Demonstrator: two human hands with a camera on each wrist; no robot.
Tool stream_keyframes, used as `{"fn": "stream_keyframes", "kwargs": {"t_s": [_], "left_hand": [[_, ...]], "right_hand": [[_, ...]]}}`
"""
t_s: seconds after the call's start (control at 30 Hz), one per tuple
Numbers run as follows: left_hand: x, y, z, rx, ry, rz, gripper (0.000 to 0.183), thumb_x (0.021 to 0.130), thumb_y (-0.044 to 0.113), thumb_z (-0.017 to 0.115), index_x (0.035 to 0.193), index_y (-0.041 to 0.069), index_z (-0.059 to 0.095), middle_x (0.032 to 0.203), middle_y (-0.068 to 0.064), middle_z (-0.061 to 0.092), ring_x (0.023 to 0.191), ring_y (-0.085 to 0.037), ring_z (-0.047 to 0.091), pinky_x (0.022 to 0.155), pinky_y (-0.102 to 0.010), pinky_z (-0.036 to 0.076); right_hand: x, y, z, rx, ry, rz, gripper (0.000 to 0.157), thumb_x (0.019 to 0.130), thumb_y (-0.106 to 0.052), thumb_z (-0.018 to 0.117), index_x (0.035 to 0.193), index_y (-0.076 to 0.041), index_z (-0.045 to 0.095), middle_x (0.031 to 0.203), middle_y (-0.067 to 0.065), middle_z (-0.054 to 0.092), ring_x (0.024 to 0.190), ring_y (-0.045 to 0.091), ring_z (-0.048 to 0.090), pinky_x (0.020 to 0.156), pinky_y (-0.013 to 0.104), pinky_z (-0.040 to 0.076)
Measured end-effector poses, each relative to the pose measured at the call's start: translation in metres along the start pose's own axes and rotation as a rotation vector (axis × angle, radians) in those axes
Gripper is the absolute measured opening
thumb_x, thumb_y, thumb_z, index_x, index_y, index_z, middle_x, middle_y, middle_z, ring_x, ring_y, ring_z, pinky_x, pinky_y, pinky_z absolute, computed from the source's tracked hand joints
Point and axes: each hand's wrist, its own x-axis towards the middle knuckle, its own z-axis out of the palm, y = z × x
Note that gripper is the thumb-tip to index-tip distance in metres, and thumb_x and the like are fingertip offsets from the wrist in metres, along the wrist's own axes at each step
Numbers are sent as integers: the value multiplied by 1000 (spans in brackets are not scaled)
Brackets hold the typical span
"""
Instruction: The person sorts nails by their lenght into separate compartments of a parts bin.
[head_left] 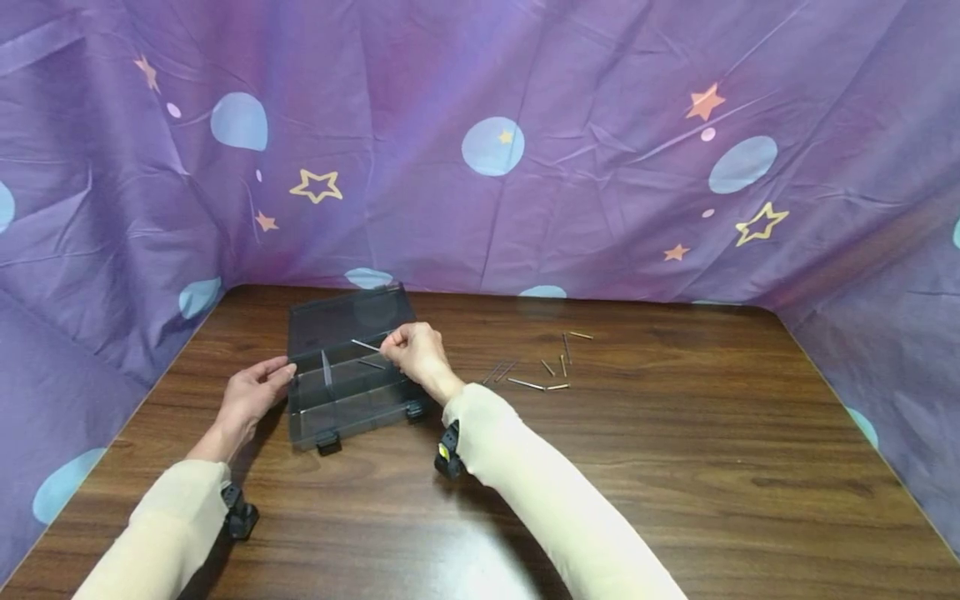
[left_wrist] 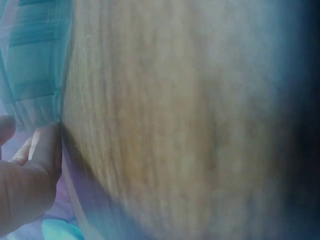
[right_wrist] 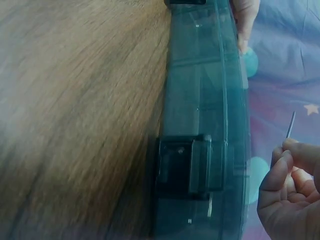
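A dark see-through plastic compartment box (head_left: 352,417) lies with its lid (head_left: 348,321) folded back. My left hand (head_left: 255,396) holds the box's left edge near the hinge, fingers along the outer wall in the left wrist view. Over the compartments, my right hand (head_left: 420,354) pinches a thin silver nail (head_left: 365,344) between thumb and fingertips. Its tip points left, and the rest is hidden in the fingers. Below it another nail (head_left: 371,364) shows inside the box. A thin upright divider (head_left: 327,369) splits the back row.
To the right of the box, several nails and screws lie scattered, among them a long silver nail (head_left: 527,384) and a brass-coloured screw (head_left: 581,335). Two black latches, one a front latch (head_left: 327,442), stick out from the box. A purple curtain (head_left: 480,225) hangs behind the wooden table (head_left: 675,467).
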Motion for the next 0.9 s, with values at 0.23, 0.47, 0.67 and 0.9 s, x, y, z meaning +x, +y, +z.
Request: {"fn": "stream_keyframes", "kwargs": {"t_s": [0.23, 0.47, 0.67, 0.9], "left_hand": [[1, -2, 0, 25, 2, -3, 55, 96, 21, 53, 138, -11, 37, 90, 16, 58, 77, 13, 53, 74, -5, 49], [8, -14, -3, -54, 3, 40, 59, 91, 28, 62, 133, -10, 46, 100, 0, 63, 77, 8, 56, 72, -8, 51], [4, -7, -3, 22, 7, 23, 58, 95, 26, 56, 136, -11, 39, 92, 12, 61, 76, 12, 54, 72, -5, 49], [2, -2, -1, 28, 3, 4, 54, 97, 21, 52, 138, -11, 36, 86, 20, 55, 76, 14, 52, 73, -5, 49]], "right_hand": [[1, 0, 5, -2, -16, -1, 6, 82, -6, 70, 80, -3, 74, 73, 9, 71, 44, -1, 46, 42, 10, 42], [0, 6, 1, 66, -28, 33, 5, 82, -4, 69, 83, -1, 73, 75, 15, 70, 51, 8, 56, 43, 11, 45], [-1, 15, -11, 71, 4, 24, 6, 82, -4, 68, 84, 0, 73, 71, 14, 69, 50, 6, 54, 44, 11, 46], [-3, 31, -28, 110, 54, 55, 7, 82, -3, 67, 85, 2, 72, 71, 11, 69, 48, -1, 48, 47, 14, 51]]}}
